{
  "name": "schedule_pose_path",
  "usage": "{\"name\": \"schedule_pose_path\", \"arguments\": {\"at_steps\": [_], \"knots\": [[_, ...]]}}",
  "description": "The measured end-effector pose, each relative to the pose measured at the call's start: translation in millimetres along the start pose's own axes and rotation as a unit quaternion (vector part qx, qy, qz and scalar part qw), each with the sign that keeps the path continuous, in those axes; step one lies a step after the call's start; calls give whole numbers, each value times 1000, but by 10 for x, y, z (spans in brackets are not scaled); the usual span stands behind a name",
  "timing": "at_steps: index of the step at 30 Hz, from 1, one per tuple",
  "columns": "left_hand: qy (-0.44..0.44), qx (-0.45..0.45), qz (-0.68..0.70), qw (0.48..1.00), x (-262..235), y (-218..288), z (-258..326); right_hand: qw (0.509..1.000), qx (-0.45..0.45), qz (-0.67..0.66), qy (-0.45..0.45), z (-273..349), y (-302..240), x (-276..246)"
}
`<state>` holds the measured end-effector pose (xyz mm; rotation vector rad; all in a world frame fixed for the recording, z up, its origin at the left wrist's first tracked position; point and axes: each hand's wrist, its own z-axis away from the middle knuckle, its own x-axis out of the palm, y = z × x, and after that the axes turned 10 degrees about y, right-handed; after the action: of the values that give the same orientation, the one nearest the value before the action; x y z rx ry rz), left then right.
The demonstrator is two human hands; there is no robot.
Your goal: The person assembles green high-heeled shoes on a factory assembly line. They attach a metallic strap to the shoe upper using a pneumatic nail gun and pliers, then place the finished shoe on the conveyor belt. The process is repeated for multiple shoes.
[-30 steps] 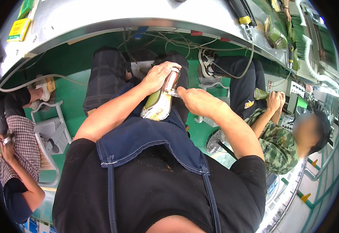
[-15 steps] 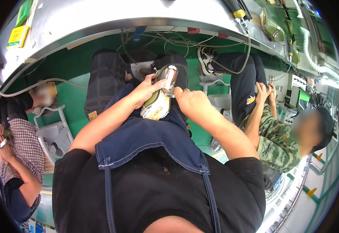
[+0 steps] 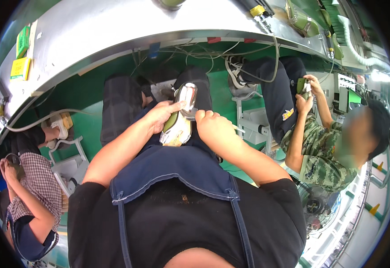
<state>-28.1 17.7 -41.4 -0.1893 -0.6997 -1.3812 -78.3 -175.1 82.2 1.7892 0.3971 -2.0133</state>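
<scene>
On my lap, over a dark blue apron point(image 3: 177, 174), lies an olive-green shoe upper point(image 3: 177, 127) on a shiny silver last point(image 3: 188, 99). My left hand point(image 3: 159, 117) grips the shoe along its left side, thumb reaching toward the silver tip. Pressed against the shoe's right side is my right hand point(image 3: 213, 129), fingers curled, with a thin white stick-like tool point(image 3: 239, 129) poking out from it to the right.
A long silver conveyor bench point(image 3: 114, 40) curves across the top, with cables hanging under it. A person in a camouflage shirt point(image 3: 320, 156) sits at my right holding a green piece. Another person in a checked shirt point(image 3: 29, 192) sits at lower left. White stools stand on the green floor.
Both hands and the shoe have shifted slightly right and up in view as my head moved. My left thumb now stretches toward the silver tip. The grip is the same.
</scene>
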Motion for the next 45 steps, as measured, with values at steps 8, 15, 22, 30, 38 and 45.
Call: {"name": "schedule_pose_path", "arguments": {"at_steps": [8, 15, 22, 30, 38, 45], "knots": [[129, 126, -208, 961, 134, -189, 81, 967, 119, -225, -13, -553, 1239, -895], [147, 173, -292, 929, -29, -394, 151, 937, 144, -56, 315, -1662, 2273, -1235], [165, 177, -315, 918, 54, -428, 410, 956, 149, -5, 253, -2117, 2149, -918], [179, 190, -337, 905, -23, -569, 385, 924, 215, -294, 114, -880, 1613, -1492], [156, 191, -311, 918, 41, -549, 541, 813, 229, -517, -141, 377, 509, -1127], [156, 193, -316, 916, 71, -521, 592, 792, 208, -534, -209, 553, 399, -635]]}}
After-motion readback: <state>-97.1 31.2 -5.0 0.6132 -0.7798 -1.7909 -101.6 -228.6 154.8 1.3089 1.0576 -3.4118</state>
